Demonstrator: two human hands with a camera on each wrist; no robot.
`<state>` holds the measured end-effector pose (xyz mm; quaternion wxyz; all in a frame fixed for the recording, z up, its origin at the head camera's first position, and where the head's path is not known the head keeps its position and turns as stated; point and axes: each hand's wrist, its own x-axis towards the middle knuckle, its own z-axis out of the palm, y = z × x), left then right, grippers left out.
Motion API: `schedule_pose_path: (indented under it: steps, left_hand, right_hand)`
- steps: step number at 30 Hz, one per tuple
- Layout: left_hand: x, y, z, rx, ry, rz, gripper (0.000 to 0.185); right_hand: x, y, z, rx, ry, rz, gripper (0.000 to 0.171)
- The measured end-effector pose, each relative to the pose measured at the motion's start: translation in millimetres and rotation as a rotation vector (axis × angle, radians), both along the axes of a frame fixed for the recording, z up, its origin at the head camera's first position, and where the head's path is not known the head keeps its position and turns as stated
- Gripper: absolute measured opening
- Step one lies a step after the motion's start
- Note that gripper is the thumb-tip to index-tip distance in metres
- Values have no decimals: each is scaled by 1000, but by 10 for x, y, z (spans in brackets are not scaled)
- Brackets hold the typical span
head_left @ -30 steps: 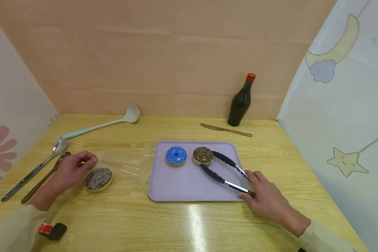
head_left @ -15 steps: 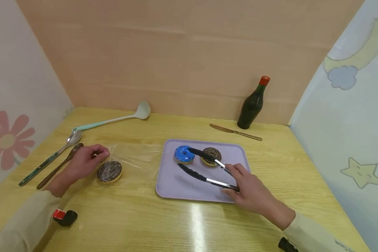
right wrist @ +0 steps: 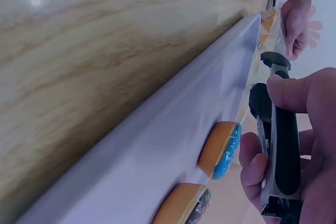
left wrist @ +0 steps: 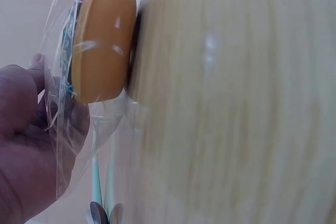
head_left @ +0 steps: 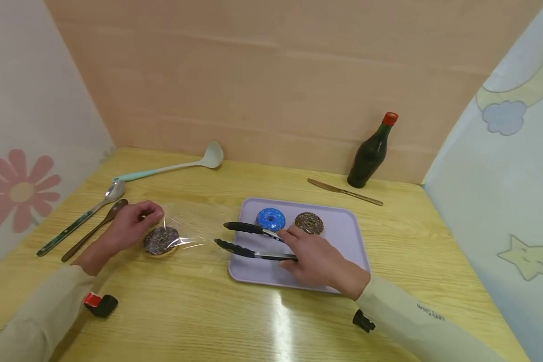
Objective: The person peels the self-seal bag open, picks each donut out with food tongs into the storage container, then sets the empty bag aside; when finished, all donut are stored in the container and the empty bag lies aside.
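Observation:
My left hand (head_left: 131,227) pinches the top edge of a clear plastic bag (head_left: 199,221) on the left of the table. Inside the bag lies a chocolate-topped doughnut (head_left: 160,242); the left wrist view shows its orange-tan side through the film. My right hand (head_left: 315,257) grips black-tipped metal tongs (head_left: 241,250), whose arms stand apart with nothing between them. The tips reach left past the lilac tray's (head_left: 346,251) edge, towards the bag's right end. On the tray sit a blue-iced doughnut (head_left: 270,218) and a brown-iced doughnut (head_left: 309,221).
A metal spoon (head_left: 104,198) and a brown wooden spoon (head_left: 110,215) lie left of my left hand. Behind are a ladle (head_left: 211,157) with a mint handle, a gold table knife (head_left: 344,191) and a dark bottle (head_left: 369,156) with a red cap, near the back wall.
My right hand has carried the tongs left, from around the brown-iced doughnut, past the blue one, to the bag's side of the tray. The left hand keeps its pinch; the head view has shifted.

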<state>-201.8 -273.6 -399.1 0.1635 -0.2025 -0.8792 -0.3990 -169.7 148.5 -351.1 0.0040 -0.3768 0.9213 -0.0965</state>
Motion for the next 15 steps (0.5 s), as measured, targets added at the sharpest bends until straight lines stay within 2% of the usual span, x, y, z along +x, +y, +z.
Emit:
schedule_pose_path:
  steps: [5,10,15]
  left_hand:
    - [-8,26,6,6,-12,-4,10]
    - [18,4,25,25,-6,3,11]
    - [23,11,4,64,-7,-15,9]
  right_hand:
    - [38,136,-17,-9,-21,-54,62]
    - [33,187,-23,-37,15,-41,60]
    - [-27,74,-20,-10,8,-20,60]
